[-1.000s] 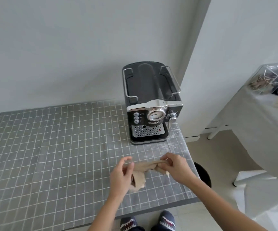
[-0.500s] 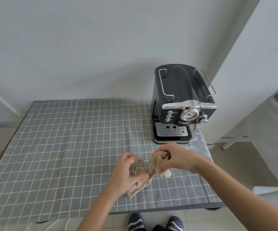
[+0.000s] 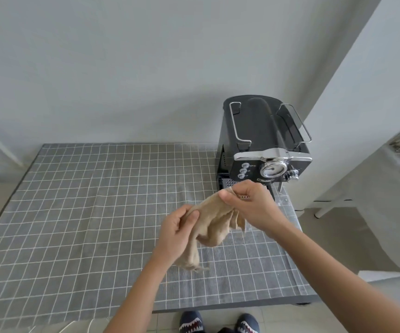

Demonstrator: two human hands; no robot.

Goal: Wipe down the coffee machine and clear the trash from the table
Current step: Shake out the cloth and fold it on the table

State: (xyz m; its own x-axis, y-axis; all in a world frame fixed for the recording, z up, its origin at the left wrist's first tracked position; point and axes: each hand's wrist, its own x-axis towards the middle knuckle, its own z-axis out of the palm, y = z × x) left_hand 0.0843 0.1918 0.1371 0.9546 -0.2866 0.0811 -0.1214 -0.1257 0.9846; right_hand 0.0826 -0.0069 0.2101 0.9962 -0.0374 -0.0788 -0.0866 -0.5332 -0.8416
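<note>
While you stand at the near edge of the table (image 3: pixel 74 212), both of your hands are busy with one beige cloth (image 3: pixel 214 219), held in the air above the grey checked tablecloth (image 3: pixel 98 188); your left hand (image 3: pixel 177 233) has its fingers and thumb curled round the lower left part of the cloth, the thumb pressing on top of the fabric; your right hand (image 3: pixel 248 203) pinches the upper end between thumb and fingers, a little higher and farther from you than the left; between the two grips the cloth runs in a loose diagonal band, and its slack hangs in crumpled folds below, one frayed tail dangling under your left hand down toward the tablecloth, though you cannot tell whether it touches. Behind your right hand, at the far right corner of the table, stands the black coffee machine (image 3: pixel 264 140), upright, its front with the round chrome dial and three small buttons turned toward you; your right hand hides most of its drip tray. Beside the table on the right stands a white-draped surface (image 3: pixel 386 188); your shoes (image 3: pixel 191 324) show at the bottom edge on the pale floor.
</note>
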